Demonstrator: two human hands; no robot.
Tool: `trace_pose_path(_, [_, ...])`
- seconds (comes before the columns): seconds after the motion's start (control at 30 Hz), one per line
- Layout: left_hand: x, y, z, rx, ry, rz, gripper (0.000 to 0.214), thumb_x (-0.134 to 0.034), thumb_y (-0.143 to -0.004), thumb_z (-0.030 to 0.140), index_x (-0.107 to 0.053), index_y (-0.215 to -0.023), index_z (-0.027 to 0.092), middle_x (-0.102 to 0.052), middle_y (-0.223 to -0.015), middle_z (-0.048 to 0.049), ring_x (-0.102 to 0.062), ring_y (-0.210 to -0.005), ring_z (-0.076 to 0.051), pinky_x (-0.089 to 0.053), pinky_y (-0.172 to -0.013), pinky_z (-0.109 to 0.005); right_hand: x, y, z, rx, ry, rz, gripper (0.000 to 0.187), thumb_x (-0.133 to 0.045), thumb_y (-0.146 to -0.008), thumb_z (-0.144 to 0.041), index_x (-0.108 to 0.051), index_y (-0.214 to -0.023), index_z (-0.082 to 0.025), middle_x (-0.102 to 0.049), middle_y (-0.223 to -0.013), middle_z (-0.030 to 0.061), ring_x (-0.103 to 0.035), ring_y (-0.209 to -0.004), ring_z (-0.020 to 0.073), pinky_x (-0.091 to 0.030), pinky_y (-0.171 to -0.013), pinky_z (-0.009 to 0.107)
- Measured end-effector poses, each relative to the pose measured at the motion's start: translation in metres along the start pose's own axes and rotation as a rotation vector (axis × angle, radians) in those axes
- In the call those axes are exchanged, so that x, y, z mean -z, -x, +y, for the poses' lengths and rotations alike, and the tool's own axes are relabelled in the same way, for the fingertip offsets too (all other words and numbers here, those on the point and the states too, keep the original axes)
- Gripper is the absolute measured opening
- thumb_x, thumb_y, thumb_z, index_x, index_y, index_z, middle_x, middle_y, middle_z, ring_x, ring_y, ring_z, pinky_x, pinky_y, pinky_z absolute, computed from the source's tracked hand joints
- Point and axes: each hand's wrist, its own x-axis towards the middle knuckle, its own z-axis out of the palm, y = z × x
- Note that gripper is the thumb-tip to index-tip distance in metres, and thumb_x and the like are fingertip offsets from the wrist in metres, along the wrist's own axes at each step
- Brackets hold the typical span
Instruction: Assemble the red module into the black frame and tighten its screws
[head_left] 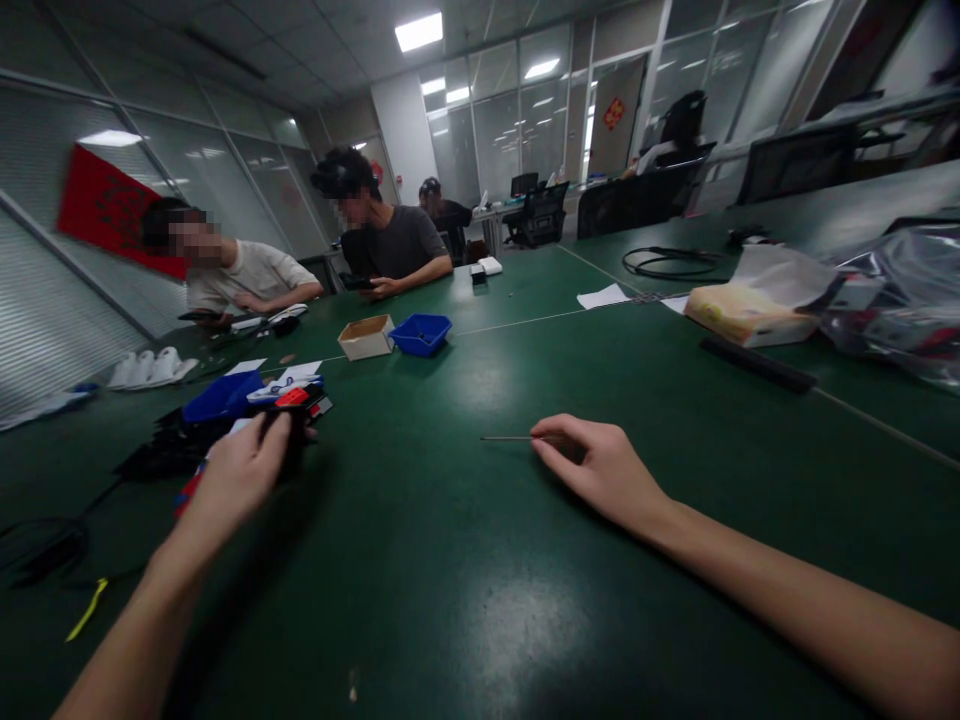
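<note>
My right hand (600,465) rests on the green table (465,560), its fingers pinched on a thin metal rod (506,438) that lies flat and points left. My left hand (240,470) reaches out to the left and is closed on a small black object (294,420), which sits beside a red and black part (300,398). Just beyond it lie a blue tray (221,395) and white papers (289,375). Dark items pile up to the left of that hand.
A cardboard box (366,337) and a blue bin (421,333) stand mid-table. Three people sit at the far left side. A tissue pack (750,310), a black bar (757,362) and plastic bags (900,300) lie at right. Cables (45,550) trail at the near left.
</note>
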Motion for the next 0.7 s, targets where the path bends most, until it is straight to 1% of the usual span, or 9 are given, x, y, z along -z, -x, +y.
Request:
trace_pose_path(0.07, [-0.036, 0.011, 0.033, 0.034, 0.391, -0.319, 0.051, -0.036, -0.095, 0.060, -0.058, -0.113, 0.018, -0.075, -0.093, -0.0108, -0.073, -0.087, -0.029, -0.060, -0.078, -0.044, -0.002, 0.000, 0.004, -0.024, 0.064, -0.025, 0.013, -0.058, -0.094, -0.028, -0.068, -0.099, -0.021, -0.074, -0.086, 0.0039, -0.071, -0.076, 0.0189, -0.056, -0.070, 0.032])
trace_pose_path(0.1, [-0.055, 0.017, 0.049, 0.038, 0.528, -0.429, 0.048, -0.040, -0.094, 0.058, -0.057, -0.112, 0.017, -0.076, -0.097, -0.0119, -0.074, -0.084, -0.026, -0.060, -0.075, -0.040, -0.002, 0.001, 0.006, -0.030, 0.103, -0.039, 0.012, -0.059, -0.092, -0.028, -0.068, -0.096, -0.021, -0.073, -0.084, 0.0039, -0.069, -0.074, 0.0195, -0.056, -0.069, 0.033])
trace_pose_path(0.2, [-0.103, 0.036, 0.085, -0.040, 0.706, -0.638, 0.041, -0.052, -0.093, 0.049, -0.057, -0.116, 0.016, -0.076, -0.089, -0.0115, -0.073, -0.068, -0.020, -0.058, -0.064, -0.032, -0.004, 0.003, 0.007, -0.011, 0.219, -0.075, 0.009, -0.062, -0.090, -0.029, -0.067, -0.087, -0.021, -0.068, -0.081, 0.0054, -0.063, -0.075, 0.0216, -0.052, -0.067, 0.034])
trace_pose_path(0.27, [-0.124, 0.044, 0.101, -0.119, 0.694, -0.650, 0.041, -0.053, -0.093, 0.048, -0.059, -0.117, 0.015, -0.075, -0.078, -0.0075, -0.067, -0.055, -0.016, -0.052, -0.055, -0.027, -0.004, 0.004, 0.005, 0.025, 0.264, -0.092, 0.012, -0.059, -0.092, -0.029, -0.066, -0.087, -0.021, -0.066, -0.085, 0.0078, -0.060, -0.081, 0.0230, -0.050, -0.069, 0.035])
trace_pose_path(0.33, [-0.132, 0.048, 0.112, -0.233, 0.590, -0.569, 0.039, -0.054, -0.094, 0.048, -0.064, -0.114, 0.016, -0.073, -0.070, -0.0041, -0.062, -0.051, -0.015, -0.046, -0.052, -0.026, -0.003, 0.004, 0.002, 0.070, 0.275, -0.111, 0.017, -0.053, -0.097, -0.029, -0.067, -0.094, -0.019, -0.066, -0.093, 0.0101, -0.059, -0.087, 0.0239, -0.051, -0.076, 0.037])
trace_pose_path(0.43, [-0.121, 0.045, 0.119, -0.446, 0.323, -0.417, 0.038, -0.051, -0.096, 0.048, -0.068, -0.113, 0.019, -0.073, -0.071, -0.0036, -0.065, -0.060, -0.018, -0.047, -0.059, -0.028, -0.001, 0.004, -0.004, 0.142, 0.254, -0.155, 0.022, -0.049, -0.101, -0.029, -0.066, -0.107, -0.018, -0.066, -0.100, 0.0109, -0.059, -0.092, 0.0241, -0.050, -0.083, 0.040])
trace_pose_path(0.53, [-0.080, 0.029, 0.103, -0.513, -0.057, -0.251, 0.044, -0.049, -0.095, 0.053, -0.066, -0.118, 0.020, -0.075, -0.089, -0.0070, -0.070, -0.076, -0.024, -0.051, -0.069, -0.034, -0.001, 0.004, -0.006, 0.182, 0.230, -0.190, 0.022, -0.052, -0.101, -0.030, -0.066, -0.111, -0.017, -0.066, -0.101, 0.0101, -0.059, -0.091, 0.0238, -0.049, -0.083, 0.041])
trace_pose_path(0.6, [-0.043, 0.011, 0.070, -0.338, -0.322, -0.077, 0.049, -0.043, -0.095, 0.057, -0.064, -0.120, 0.020, -0.075, -0.096, -0.0099, -0.071, -0.084, -0.030, -0.052, -0.070, -0.040, 0.000, 0.003, -0.007, 0.187, 0.219, -0.194, 0.022, -0.051, -0.101, -0.029, -0.067, -0.110, -0.017, -0.066, -0.100, 0.0103, -0.059, -0.090, 0.0234, -0.049, -0.082, 0.041])
trace_pose_path(0.7, [0.008, -0.016, -0.006, 0.018, -0.574, 0.107, 0.063, -0.042, -0.086, 0.068, -0.065, -0.111, 0.016, -0.072, -0.105, -0.0176, -0.068, -0.096, -0.044, -0.052, -0.069, -0.052, 0.000, 0.003, -0.006, 0.186, 0.206, -0.192, 0.022, -0.050, -0.101, -0.028, -0.068, -0.107, -0.017, -0.067, -0.098, 0.0099, -0.060, -0.089, 0.0228, -0.049, -0.080, 0.040])
